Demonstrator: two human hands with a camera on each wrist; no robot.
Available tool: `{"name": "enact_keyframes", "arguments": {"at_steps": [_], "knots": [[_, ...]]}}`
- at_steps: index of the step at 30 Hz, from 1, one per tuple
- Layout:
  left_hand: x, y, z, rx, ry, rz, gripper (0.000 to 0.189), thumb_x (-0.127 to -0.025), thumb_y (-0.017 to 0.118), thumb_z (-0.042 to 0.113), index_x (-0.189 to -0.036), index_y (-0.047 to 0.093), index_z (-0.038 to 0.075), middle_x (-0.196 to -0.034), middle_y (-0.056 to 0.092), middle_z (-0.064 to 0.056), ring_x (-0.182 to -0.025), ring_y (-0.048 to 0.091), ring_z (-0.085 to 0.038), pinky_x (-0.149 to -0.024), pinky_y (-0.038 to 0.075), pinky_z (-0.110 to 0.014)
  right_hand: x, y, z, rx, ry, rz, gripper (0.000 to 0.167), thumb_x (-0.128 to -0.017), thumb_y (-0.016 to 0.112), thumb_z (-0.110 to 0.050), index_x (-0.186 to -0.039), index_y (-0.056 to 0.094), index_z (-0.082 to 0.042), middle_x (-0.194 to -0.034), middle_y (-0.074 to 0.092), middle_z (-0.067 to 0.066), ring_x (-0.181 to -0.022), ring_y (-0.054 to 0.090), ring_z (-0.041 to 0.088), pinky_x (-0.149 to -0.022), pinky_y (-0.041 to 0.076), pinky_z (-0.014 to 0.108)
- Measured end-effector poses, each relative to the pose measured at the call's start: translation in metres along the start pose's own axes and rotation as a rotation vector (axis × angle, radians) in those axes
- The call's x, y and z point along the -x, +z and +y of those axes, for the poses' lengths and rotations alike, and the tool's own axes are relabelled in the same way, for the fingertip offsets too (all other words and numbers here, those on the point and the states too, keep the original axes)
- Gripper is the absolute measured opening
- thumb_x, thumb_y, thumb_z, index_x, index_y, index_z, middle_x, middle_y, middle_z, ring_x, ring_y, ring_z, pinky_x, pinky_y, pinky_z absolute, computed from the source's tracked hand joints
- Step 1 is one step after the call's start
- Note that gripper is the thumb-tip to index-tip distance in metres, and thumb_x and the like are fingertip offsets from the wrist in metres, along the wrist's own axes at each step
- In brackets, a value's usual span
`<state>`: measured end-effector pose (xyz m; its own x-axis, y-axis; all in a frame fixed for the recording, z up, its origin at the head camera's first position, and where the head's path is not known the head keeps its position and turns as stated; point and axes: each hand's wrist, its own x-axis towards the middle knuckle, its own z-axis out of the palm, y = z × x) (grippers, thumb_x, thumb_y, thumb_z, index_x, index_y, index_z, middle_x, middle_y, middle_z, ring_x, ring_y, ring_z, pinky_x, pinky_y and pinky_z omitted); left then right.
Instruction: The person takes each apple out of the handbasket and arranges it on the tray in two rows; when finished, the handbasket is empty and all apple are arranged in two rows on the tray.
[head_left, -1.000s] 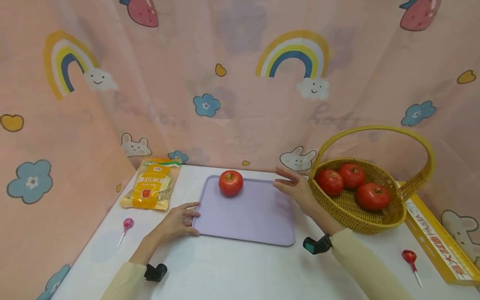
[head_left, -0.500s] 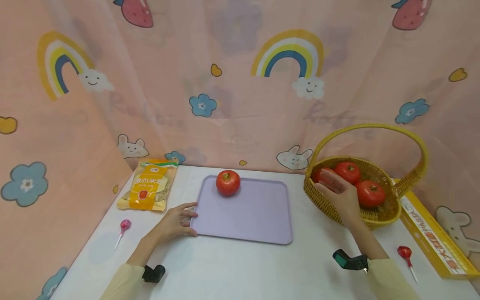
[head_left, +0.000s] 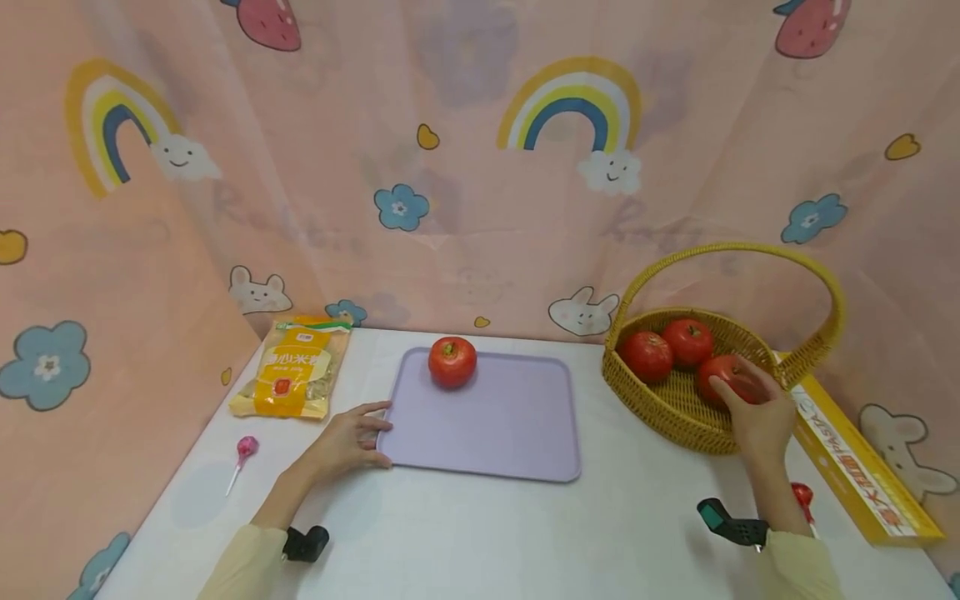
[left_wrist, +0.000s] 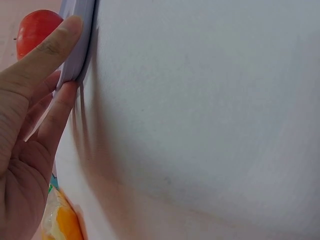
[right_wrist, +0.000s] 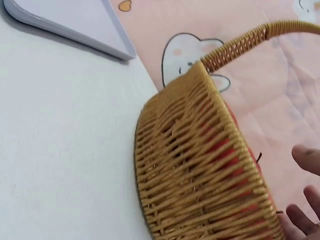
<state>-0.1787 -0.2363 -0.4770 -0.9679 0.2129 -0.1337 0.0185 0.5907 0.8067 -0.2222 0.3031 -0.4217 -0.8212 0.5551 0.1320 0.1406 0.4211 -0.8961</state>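
A pale purple tray [head_left: 487, 421] lies on the table, with a red apple [head_left: 452, 362] near its back left corner. My left hand [head_left: 348, 442] is at the tray's left side, its fairly straight fingers spread along the rim. In the left wrist view the thumb [left_wrist: 55, 42] lies against the tray's outer wall [left_wrist: 77, 45]. At the right, my right hand [head_left: 765, 412] reaches over the front right apple [head_left: 718, 372] in a wicker basket [head_left: 652, 417]. The right wrist view shows thumb and fingers apart by the basket's rim. Two more apples [head_left: 647, 357] sit at the basket's left and back.
Back left lies a yellow food packet [head_left: 292, 371], with a pink lollipop [head_left: 246, 447] in front of it. Right of the basket is a long yellow pasta box [head_left: 862, 467]; a red lollipop [head_left: 802, 493] is partly behind my right forearm. The basket's tall handle [head_left: 742, 247] arches over it.
My right hand has moved right from the tray's right side, passing over the basket's left apple, to the front right apple. The left hand stays at the tray.
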Motion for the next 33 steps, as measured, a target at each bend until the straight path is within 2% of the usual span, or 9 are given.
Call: {"name": "enact_keyframes", "arguments": {"at_steps": [2, 6, 9, 13, 17, 22, 25, 28, 33], "knots": [[0.000, 0.000, 0.000, 0.003, -0.001, 0.001, 0.086, -0.067, 0.087, 0.018, -0.142, 0.045, 0.009, -0.116, 0.066, -0.012, -0.098, 0.067, -0.026, -0.082, 0.056, -0.032, -0.001, -0.002, 0.004, 0.006, 0.040, 0.046, 0.051, -0.087, 0.070, -0.030, -0.136, 0.057, -0.020, -0.132, 0.057, 0.008, -0.106, 0.051, 0.008, -0.099, 0.043, 0.020], [0.000, -0.001, 0.000, 0.007, -0.003, 0.006, 0.087, -0.067, 0.087, 0.017, -0.142, 0.044, 0.009, -0.117, 0.066, -0.012, -0.097, 0.067, -0.027, -0.082, 0.056, -0.033, -0.004, -0.004, 0.009, 0.017, 0.087, 0.110, 0.052, -0.087, 0.071, -0.027, -0.136, 0.056, -0.018, -0.125, 0.058, 0.011, -0.099, 0.049, 0.010, -0.094, 0.043, 0.020], [0.001, -0.002, 0.000, 0.010, -0.004, 0.011, 0.086, -0.067, 0.087, 0.017, -0.141, 0.045, 0.008, -0.117, 0.066, -0.013, -0.098, 0.067, -0.028, -0.082, 0.056, -0.034, -0.008, -0.003, 0.008, 0.061, 0.097, 0.082, 0.055, -0.089, 0.069, -0.025, -0.140, 0.051, -0.013, -0.131, 0.054, 0.016, -0.110, 0.050, 0.022, -0.101, 0.043, 0.030], [0.000, -0.001, -0.001, 0.021, -0.005, 0.010, 0.085, -0.067, 0.087, 0.016, -0.141, 0.046, 0.007, -0.118, 0.065, -0.014, -0.099, 0.067, -0.029, -0.082, 0.056, -0.033, -0.016, -0.005, 0.005, 0.101, 0.114, 0.006, 0.061, -0.091, 0.066, -0.022, -0.145, 0.042, -0.009, -0.145, 0.043, 0.020, -0.131, 0.039, 0.036, -0.111, 0.032, 0.048], [0.000, 0.000, 0.000, 0.022, 0.009, 0.009, 0.083, -0.067, 0.087, 0.016, -0.140, 0.047, 0.006, -0.120, 0.064, -0.014, -0.101, 0.066, -0.029, -0.082, 0.056, -0.030, -0.026, -0.009, 0.004, 0.081, 0.185, -0.065, 0.068, -0.090, 0.066, -0.020, -0.149, 0.032, -0.009, -0.150, 0.034, 0.019, -0.138, 0.030, 0.036, -0.114, 0.026, 0.047], [-0.001, 0.001, 0.001, 0.015, 0.009, 0.016, 0.083, -0.067, 0.087, 0.016, -0.140, 0.047, 0.007, -0.121, 0.064, -0.013, -0.102, 0.066, -0.028, -0.083, 0.055, -0.030, -0.037, -0.009, 0.005, -0.023, 0.301, -0.142, 0.076, -0.090, 0.063, -0.014, -0.153, 0.020, -0.012, -0.156, 0.022, 0.014, -0.143, 0.022, 0.031, -0.116, 0.021, 0.042], [-0.002, 0.002, 0.001, 0.012, -0.003, 0.014, 0.084, -0.068, 0.086, 0.016, -0.141, 0.046, 0.008, -0.120, 0.065, -0.013, -0.103, 0.066, -0.028, -0.084, 0.055, -0.031, -0.040, -0.008, 0.006, -0.078, 0.339, -0.168, 0.079, -0.090, 0.062, -0.010, -0.154, 0.016, -0.012, -0.158, 0.016, 0.012, -0.144, 0.018, 0.029, -0.117, 0.018, 0.040], [-0.002, 0.002, 0.001, 0.004, -0.007, 0.016, 0.081, -0.068, 0.086, 0.016, -0.140, 0.048, 0.008, -0.122, 0.064, -0.012, -0.103, 0.065, -0.028, -0.084, 0.055, -0.031, -0.041, -0.005, 0.006, -0.109, 0.351, -0.171, 0.079, -0.089, 0.062, -0.005, -0.153, 0.016, -0.010, -0.159, 0.014, 0.011, -0.144, 0.016, 0.029, -0.117, 0.019, 0.039], [-0.002, 0.002, 0.001, -0.011, 0.003, 0.026, 0.071, -0.069, 0.086, 0.016, -0.132, 0.056, 0.006, -0.133, 0.057, -0.011, -0.105, 0.065, -0.027, -0.085, 0.055, -0.030, -0.041, 0.002, 0.006, -0.062, 0.356, -0.112, 0.074, -0.088, 0.062, -0.002, -0.151, 0.023, -0.008, -0.157, 0.018, 0.014, -0.143, 0.019, 0.032, -0.116, 0.021, 0.042]]}}
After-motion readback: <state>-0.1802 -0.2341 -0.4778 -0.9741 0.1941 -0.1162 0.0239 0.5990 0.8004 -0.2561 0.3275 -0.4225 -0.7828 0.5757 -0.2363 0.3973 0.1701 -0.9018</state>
